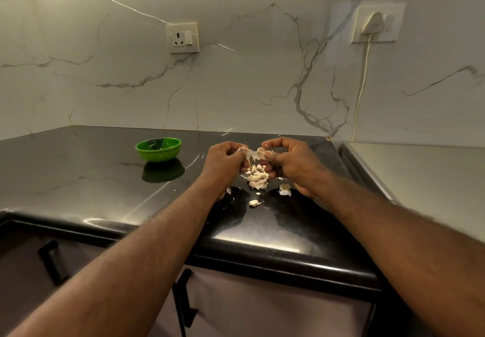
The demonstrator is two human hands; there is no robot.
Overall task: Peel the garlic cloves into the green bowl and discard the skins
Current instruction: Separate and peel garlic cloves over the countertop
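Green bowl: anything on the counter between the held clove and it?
The right hand holds the clove. Nothing visible intervenes but the left hand, pinching the skin. Beyond it, bare countertop runs to the green bowl. The garlic pile lies below the hands, off that path.

A glossy black countertop (78,174) with pale veins runs into a corner beneath a white marble-patterned wall (249,79). A wall socket (182,38) with a rocker switch (188,38) beside it sits on the back wall. Further right, a white plug (372,23) sits in a second socket plate (392,25), and its white cord (360,87) hangs down to counter level. A grey metallic surface (420,179) adjoins the countertop on the right. Below the edge are cabinet doors (262,310) with black handles (49,260).
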